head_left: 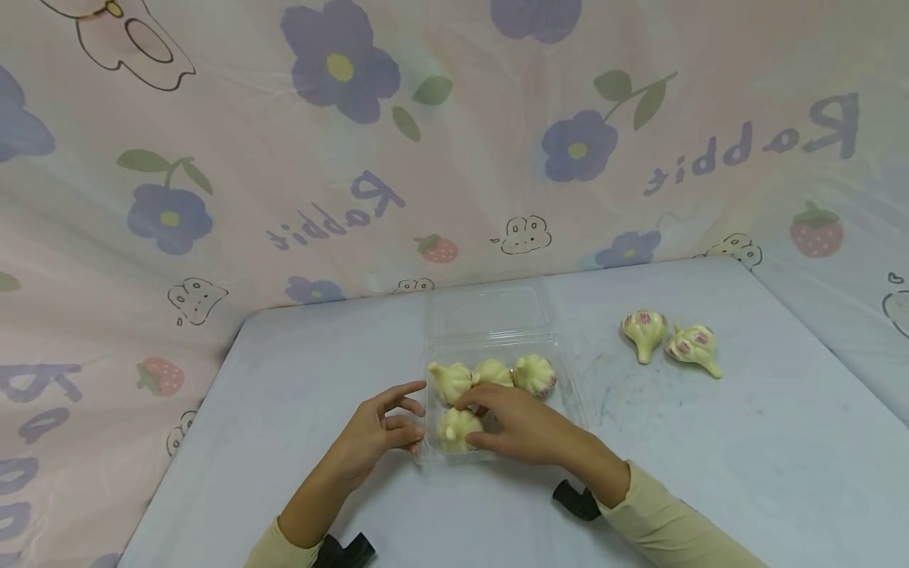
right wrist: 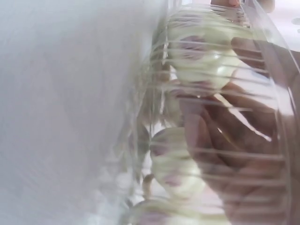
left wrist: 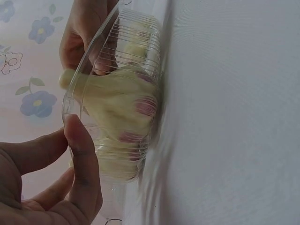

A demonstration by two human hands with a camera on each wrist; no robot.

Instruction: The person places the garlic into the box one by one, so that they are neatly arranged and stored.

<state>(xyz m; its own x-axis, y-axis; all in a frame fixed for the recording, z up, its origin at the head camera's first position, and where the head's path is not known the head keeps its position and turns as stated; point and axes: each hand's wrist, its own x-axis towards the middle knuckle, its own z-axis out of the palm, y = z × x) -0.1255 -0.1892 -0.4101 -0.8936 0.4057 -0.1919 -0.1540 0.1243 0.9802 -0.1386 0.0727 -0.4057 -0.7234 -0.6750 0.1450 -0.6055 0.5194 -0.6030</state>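
Observation:
A clear plastic clamshell box stands on the table with its lid folded back. Three pale garlic bulbs, one of them at the right, sit in its far row. In the near left part lies another garlic bulb, with the fingers and thumb of my right hand around it. Through the ribbed wall, the right wrist view shows that hand inside the box. My left hand is at the box's left side, and in the left wrist view its thumb and fingers pinch the rim.
Two more garlic bulbs, one upright and one beside it, lie at the right of the white table. A printed curtain hangs behind the table. Black wrist straps show by the sleeves.

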